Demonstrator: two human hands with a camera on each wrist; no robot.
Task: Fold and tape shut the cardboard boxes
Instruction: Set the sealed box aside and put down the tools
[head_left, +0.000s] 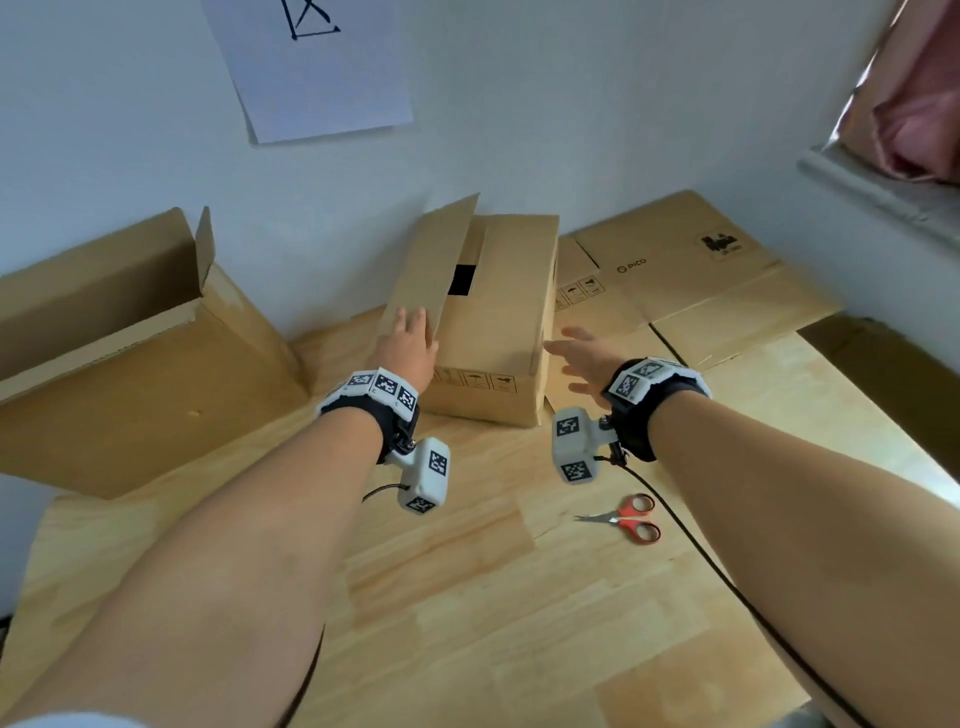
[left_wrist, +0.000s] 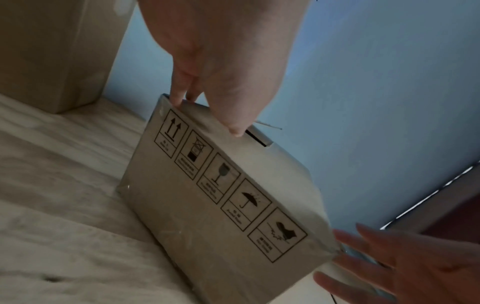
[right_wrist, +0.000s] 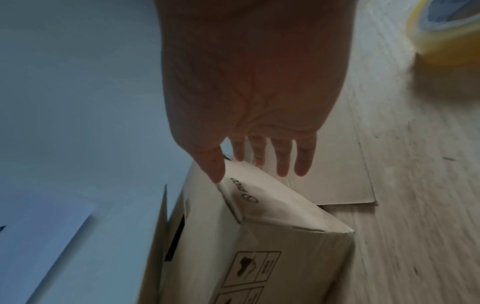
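Observation:
A small cardboard box (head_left: 488, 332) stands on the wooden table (head_left: 467, 597) near the wall, with handling symbols on its near side (left_wrist: 228, 189). One top flap (head_left: 431, 265) sticks up on the left; a dark gap shows beside it. My left hand (head_left: 410, 338) lies with straight fingers on that raised flap at the box's near left corner (left_wrist: 182, 96). My right hand (head_left: 576, 358) hovers open beside the box's right side, fingers spread (right_wrist: 283, 156), thumb close to the top edge. A roll of clear tape (right_wrist: 446, 33) lies on the table to the right.
A larger open box (head_left: 135, 353) leans at the left. Flattened cartons (head_left: 685, 280) lie at the back right against the wall. Red-handled scissors (head_left: 631, 517) rest on the table near my right forearm. A black cable (head_left: 717, 566) trails across the wood.

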